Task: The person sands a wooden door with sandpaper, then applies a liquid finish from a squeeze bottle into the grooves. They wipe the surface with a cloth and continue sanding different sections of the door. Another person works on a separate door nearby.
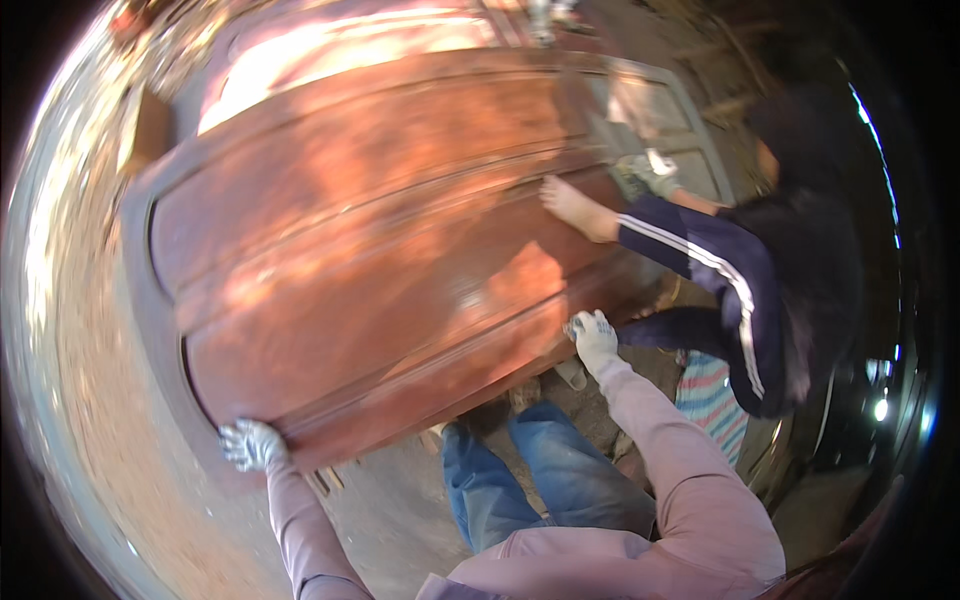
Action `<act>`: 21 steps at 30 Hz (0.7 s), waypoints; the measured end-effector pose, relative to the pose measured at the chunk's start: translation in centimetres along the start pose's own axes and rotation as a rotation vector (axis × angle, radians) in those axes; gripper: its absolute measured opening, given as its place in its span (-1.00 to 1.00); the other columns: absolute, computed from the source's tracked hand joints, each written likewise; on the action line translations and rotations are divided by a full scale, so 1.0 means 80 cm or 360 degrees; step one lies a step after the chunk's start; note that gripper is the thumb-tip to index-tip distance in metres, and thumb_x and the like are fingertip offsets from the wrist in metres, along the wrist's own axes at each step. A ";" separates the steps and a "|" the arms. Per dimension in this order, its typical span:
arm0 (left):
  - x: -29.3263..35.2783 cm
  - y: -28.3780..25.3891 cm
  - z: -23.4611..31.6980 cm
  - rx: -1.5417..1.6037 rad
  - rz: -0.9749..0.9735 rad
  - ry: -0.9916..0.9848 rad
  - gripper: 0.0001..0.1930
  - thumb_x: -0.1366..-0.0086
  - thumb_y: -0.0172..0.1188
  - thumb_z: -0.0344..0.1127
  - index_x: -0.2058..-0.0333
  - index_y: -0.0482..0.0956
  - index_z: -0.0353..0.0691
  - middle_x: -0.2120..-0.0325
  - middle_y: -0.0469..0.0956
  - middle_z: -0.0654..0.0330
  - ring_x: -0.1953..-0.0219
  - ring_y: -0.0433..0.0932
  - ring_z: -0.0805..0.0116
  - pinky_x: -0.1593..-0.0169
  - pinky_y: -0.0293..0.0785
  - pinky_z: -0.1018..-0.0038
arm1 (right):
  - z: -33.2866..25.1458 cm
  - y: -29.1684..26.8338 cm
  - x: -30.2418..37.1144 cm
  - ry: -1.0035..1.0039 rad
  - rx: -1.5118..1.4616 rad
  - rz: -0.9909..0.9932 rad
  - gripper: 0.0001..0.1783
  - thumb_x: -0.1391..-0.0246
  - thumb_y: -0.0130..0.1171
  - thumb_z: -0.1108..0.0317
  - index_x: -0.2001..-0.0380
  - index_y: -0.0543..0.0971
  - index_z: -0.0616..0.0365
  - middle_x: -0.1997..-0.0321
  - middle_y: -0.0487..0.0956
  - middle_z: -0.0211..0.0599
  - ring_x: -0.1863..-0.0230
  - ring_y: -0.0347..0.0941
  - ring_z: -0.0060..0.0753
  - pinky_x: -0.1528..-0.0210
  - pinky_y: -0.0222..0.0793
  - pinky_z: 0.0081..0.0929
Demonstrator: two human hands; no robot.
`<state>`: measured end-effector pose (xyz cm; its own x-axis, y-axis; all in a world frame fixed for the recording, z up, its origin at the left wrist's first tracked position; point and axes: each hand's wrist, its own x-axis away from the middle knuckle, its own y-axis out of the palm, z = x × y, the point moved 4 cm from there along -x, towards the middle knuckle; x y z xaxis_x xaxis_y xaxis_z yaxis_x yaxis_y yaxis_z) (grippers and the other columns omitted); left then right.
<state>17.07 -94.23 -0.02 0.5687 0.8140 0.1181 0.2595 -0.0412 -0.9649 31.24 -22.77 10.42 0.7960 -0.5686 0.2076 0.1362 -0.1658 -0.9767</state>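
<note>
A large reddish-brown wooden panel (380, 220), like a door with raised mouldings, lies before me. My left hand (252, 445), in a pale work glove, rests open with fingers spread on its near left corner. At the near right edge, my right hand (596, 338), gloved too, has its fingers curled closed. Something small and dark shows at those fingertips, too blurred to name. A co-worker's bare foot (580, 208) is set on the panel's right part, and their gloved hand (655, 172) is near its far right side.
The co-worker (800, 230), in dark clothes with white-striped trousers, is close on my right. Another reddish panel (350, 50) lies beyond in bright sun. A brown block (143, 130) is at the far left, and a striped cloth (712, 405) lies near my right arm.
</note>
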 end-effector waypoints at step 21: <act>1.118 -0.070 0.024 0.0114 -0.1233 0.3355 -0.53 -0.49 0.05 -0.13 -0.25 0.40 -0.26 -0.16 0.48 -0.14 -0.22 0.41 -0.10 -0.30 0.32 0.15 | 0.718 -0.007 0.572 0.2052 -0.3299 0.0979 -0.74 -0.25 0.09 0.47 0.04 0.63 0.00 0.41 0.57 -0.45 0.44 0.55 -0.36 0.42 0.58 -0.30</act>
<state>64.93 -20.08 15.51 0.1733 -0.9332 0.3148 0.7806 -0.0648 -0.6217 101.43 -2.42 17.31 -0.1444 -0.6686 0.7294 -0.9178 0.3661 0.1539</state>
